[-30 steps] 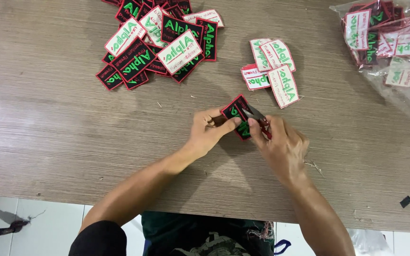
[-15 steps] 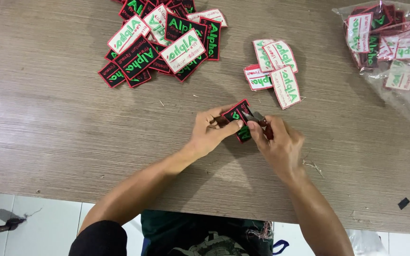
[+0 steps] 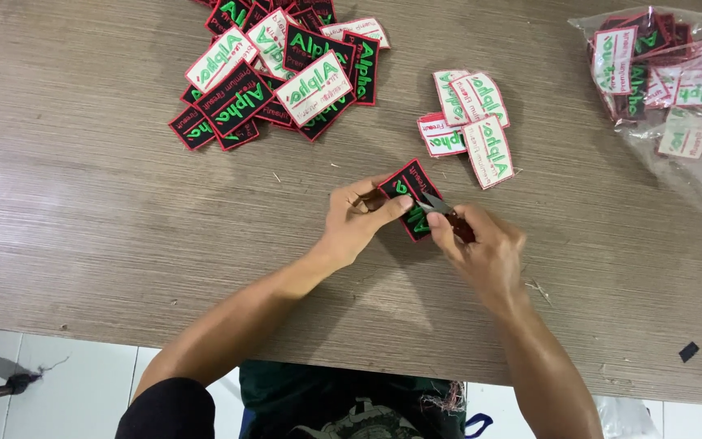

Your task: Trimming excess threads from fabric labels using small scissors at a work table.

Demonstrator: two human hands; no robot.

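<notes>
my left hand (image 3: 359,223) pinches black red-edged embroidered patch (image 3: 409,197) | right hand (image 3: 481,248) grips small metal snips (image 3: 440,206) | four white-faced patches (image 3: 471,122) done | big mixed heap (image 3: 274,69) left

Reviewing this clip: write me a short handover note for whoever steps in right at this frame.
Left hand pinches a black patch with red edging against the table. Right hand holds small snips, the blade tip at the patch's edge.
Where things are: a big pile of mixed patches at top centre, a small stack of white-side-up patches just above the hands, a clear bag of patches at top right.
Done: apparently the small stack, though that is a guess.
Left: the patch in hand, and probably the big pile.
</notes>
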